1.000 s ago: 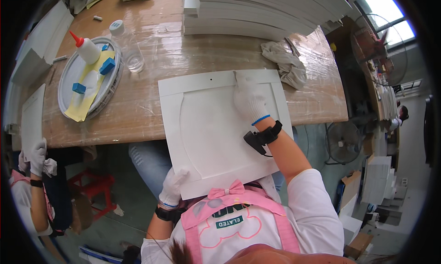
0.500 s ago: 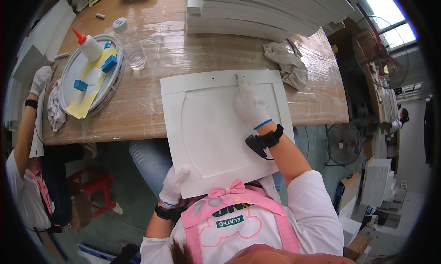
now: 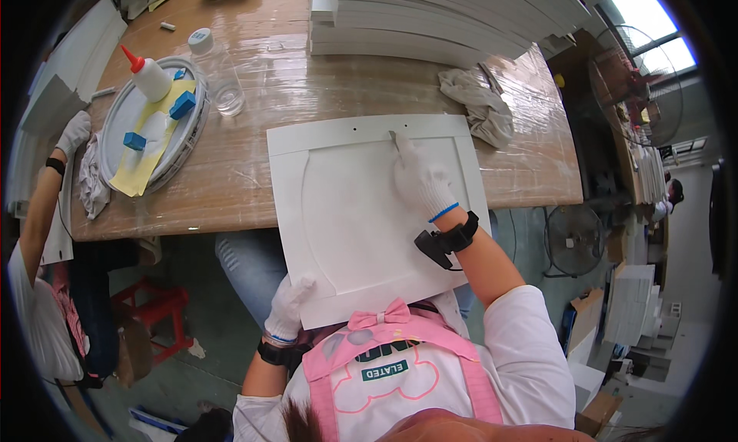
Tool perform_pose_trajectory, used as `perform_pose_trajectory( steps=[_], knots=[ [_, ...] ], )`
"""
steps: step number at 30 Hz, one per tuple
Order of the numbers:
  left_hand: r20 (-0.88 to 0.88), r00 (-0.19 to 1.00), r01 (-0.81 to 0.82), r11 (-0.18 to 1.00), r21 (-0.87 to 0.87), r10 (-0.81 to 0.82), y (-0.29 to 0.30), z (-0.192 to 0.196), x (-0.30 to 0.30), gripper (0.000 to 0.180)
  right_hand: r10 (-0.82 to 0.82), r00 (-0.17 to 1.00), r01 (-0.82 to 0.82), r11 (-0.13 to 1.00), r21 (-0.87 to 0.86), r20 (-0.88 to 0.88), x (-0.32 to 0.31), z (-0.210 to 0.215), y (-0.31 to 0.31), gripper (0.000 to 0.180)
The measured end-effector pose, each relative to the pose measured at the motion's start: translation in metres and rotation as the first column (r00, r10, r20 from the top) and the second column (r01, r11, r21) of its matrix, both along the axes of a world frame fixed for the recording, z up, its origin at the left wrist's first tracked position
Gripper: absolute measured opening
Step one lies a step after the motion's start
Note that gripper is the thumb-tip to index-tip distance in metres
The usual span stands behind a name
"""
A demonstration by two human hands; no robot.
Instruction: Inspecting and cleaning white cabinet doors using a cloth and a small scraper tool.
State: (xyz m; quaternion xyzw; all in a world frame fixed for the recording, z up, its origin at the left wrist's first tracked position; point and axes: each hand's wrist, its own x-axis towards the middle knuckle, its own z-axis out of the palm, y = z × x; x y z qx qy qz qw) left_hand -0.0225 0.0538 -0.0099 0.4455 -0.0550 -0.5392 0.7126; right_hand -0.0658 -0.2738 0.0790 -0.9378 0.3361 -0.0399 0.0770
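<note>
A white framed panel (image 3: 369, 219), with a recessed middle and two small dark holes near its far edge, rests partly on the table and partly over my lap. My left hand (image 3: 290, 307), in a white glove, grips its near left corner. My right hand (image 3: 419, 177), gloved in white with a blue cuff, is closed over the panel near the far frame strip. From its fingertips sticks a small, thin grey blade-like piece (image 3: 393, 137), touching the panel by the strip's inner edge. Its exact kind is too small to tell.
On the wrapped table (image 3: 231, 165), a white lid (image 3: 201, 108) carries a red-tipped glue bottle (image 3: 151, 81) and blue blocks (image 3: 182, 105). Beside it stands a clear bottle (image 3: 223, 77). Stacked white boards (image 3: 430, 27) and a rag (image 3: 480, 108) lie beyond. A co-worker's gloved hand (image 3: 73, 133) is far left.
My right hand has shifted slightly left and nearer to me, taking the grey piece from between the holes to the strip's inner edge. The left hand keeps its hold.
</note>
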Motion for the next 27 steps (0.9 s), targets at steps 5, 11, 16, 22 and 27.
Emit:
perform_pose_trajectory(
  steps=[5, 11, 16, 22, 27],
  knots=[
    [0.034, 0.999, 0.014, 1.000, 0.003, -0.015, -0.001, 0.005, 0.001, 0.046, -0.007, 0.996, 0.001, 0.997, 0.078, 0.085, -0.002, 0.004, -0.003, 0.038],
    [0.091, 0.996, 0.021, 1.000, 0.011, -0.022, 0.002, 0.004, 0.001, 0.045, -0.003, 0.994, -0.007, 0.996, 0.086, 0.105, 0.000, 0.006, -0.002, 0.035],
    [0.246, 0.967, 0.050, 0.997, 0.050, -0.061, 0.002, 0.005, 0.002, 0.046, -0.013, 0.984, 0.005, 0.999, 0.046, 0.179, 0.004, -0.010, -0.014, 0.036],
    [0.158, 0.987, 0.026, 1.000, 0.015, -0.028, -0.001, 0.014, 0.001, 0.048, 0.024, 0.996, -0.028, 0.998, 0.050, 0.084, 0.017, -0.009, -0.015, 0.033],
    [0.117, 0.993, 0.032, 0.999, 0.024, -0.035, 0.002, 0.005, 0.001, 0.049, -0.049, 0.998, 0.043, 0.989, 0.144, 0.042, 0.020, 0.000, -0.012, 0.029]
  ],
)
